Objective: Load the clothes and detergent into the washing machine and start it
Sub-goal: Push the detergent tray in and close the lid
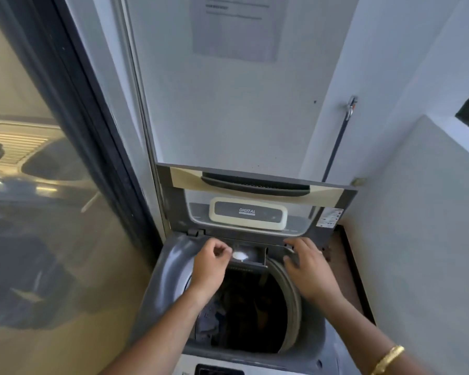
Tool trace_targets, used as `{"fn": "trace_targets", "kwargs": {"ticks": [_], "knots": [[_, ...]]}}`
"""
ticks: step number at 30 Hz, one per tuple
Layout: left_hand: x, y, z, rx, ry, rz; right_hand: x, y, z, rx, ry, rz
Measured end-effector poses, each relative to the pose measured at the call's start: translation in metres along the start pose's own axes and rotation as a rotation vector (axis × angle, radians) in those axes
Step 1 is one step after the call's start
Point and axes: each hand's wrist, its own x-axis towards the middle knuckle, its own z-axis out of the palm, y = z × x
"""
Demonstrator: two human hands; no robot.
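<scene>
A grey top-loading washing machine (171,261) stands below me with its lid (252,196) raised upright. Dark clothes (241,307) lie inside the drum. At the back rim a small detergent drawer (248,257) is pulled out, with white powder (239,255) in it. My left hand (210,263) hovers at the drawer's left end, fingers curled and pinched together beside the powder; nothing visible in them. My right hand (306,266) rests on the back rim just right of the drawer, fingers spread.
A glass door with a dark frame (92,131) runs along the left. A white wall (417,226) closes the right side, with a tap and hose (347,117) behind the machine. A paper notice (236,28) hangs on the back wall. The control panel (220,370) shows at the bottom edge.
</scene>
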Motion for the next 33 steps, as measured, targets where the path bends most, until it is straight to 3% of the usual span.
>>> {"fn": "trace_targets", "kwargs": {"ticks": [9,15,21,33], "knots": [[0.033,-0.068,0.002,0.041,-0.102,-0.256,0.028,0.026,0.058,-0.024,-0.18,0.151],[0.046,-0.09,0.021,-0.276,-0.111,-0.468,0.036,0.044,0.107,0.305,-0.25,0.412],[0.059,-0.105,0.037,-0.652,-0.038,-0.64,0.042,0.061,0.155,0.542,-0.166,0.593],[0.062,-0.121,0.05,-0.898,-0.028,-0.717,0.049,0.069,0.185,0.793,0.024,0.721]]}}
